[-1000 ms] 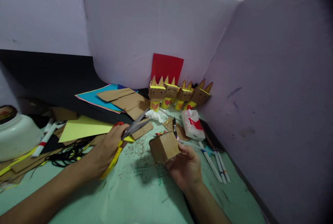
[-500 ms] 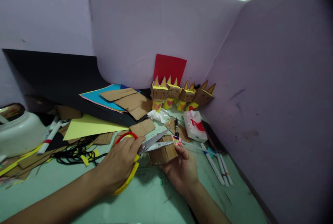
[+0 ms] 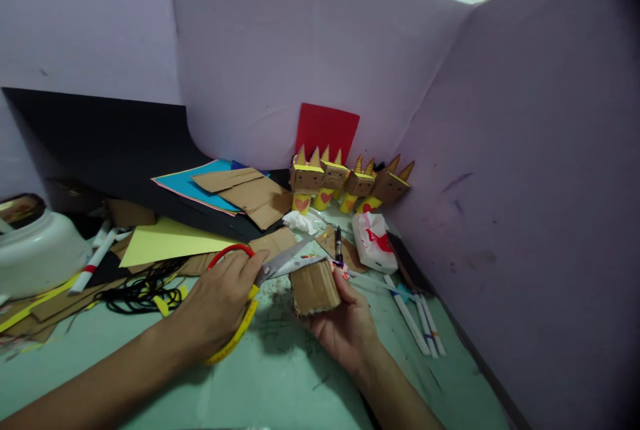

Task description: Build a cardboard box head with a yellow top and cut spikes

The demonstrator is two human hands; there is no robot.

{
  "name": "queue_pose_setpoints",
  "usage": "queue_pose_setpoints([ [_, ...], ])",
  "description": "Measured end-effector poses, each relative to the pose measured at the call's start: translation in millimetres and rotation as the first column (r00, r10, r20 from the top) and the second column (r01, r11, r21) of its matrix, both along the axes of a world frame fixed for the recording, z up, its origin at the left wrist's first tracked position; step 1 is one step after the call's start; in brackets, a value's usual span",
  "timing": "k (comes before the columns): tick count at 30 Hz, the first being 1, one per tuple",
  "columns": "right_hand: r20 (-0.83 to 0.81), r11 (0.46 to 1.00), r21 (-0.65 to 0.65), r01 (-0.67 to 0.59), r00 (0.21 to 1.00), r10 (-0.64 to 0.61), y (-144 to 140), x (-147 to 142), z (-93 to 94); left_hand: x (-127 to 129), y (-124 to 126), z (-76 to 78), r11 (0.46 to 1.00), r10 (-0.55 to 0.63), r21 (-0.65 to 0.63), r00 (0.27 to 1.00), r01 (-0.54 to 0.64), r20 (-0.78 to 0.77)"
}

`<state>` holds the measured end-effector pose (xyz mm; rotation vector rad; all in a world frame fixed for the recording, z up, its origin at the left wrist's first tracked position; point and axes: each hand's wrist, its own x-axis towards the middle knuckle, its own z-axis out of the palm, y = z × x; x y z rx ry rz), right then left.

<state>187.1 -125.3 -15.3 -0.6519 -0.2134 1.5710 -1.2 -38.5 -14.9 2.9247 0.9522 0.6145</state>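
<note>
My left hand (image 3: 225,300) grips a pair of scissors (image 3: 285,260) with red and yellow handles, its blades parted and pointing to the right. My right hand (image 3: 347,320) holds a small cardboard box (image 3: 315,289) from its right side and below, thumb along the edge. The lower blade runs by the box's top left corner; whether it touches I cannot tell. Just behind the box lie a black marker (image 3: 339,247) and a flat cardboard piece (image 3: 356,253), with a small patterned scrap beside my right thumb.
Cardboard figures (image 3: 307,180) with horns stand at the back before a red sheet (image 3: 327,127). A tissue pack (image 3: 375,243) and white markers (image 3: 410,317) lie right. Left are black cord (image 3: 140,290), yellow paper (image 3: 175,243), cardboard sheets (image 3: 257,197) and a white pot (image 3: 43,253).
My left hand has drawn the scissors a little left, away from the box. The box has turned in my right hand, so its broad face shows more.
</note>
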Motion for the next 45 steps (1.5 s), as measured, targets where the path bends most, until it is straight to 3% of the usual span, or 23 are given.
queue_pose_setpoints([
  [8,0.007,1.000,-0.001,0.024,1.000,-0.024,-0.9,0.2,1.1,-1.3,-2.7,-4.3,1.000,-0.015,-0.015,0.995,0.013,-0.094],
  [15,-0.005,0.999,-0.010,0.031,0.999,-0.031,-1.7,-1.2,-0.2,1.8,-5.3,-3.1,0.997,0.043,0.065,0.989,-0.034,-0.141],
  [27,0.042,1.000,0.009,0.027,0.999,-0.027,-4.5,1.3,-2.0,-4.4,-5.0,-2.0,0.975,0.042,0.223,0.987,-0.006,-0.157],
  [38,0.089,0.999,0.052,0.017,0.996,-0.022,-7.3,2.8,-4.6,-11.8,1.8,-8.5,0.971,-0.011,0.232,0.987,0.048,-0.161],
  [45,0.064,0.999,-0.009,0.040,0.997,-0.039,-7.7,0.7,-0.4,-13.5,1.9,-9.5,0.974,-0.027,0.216,0.986,0.063,-0.167],
])
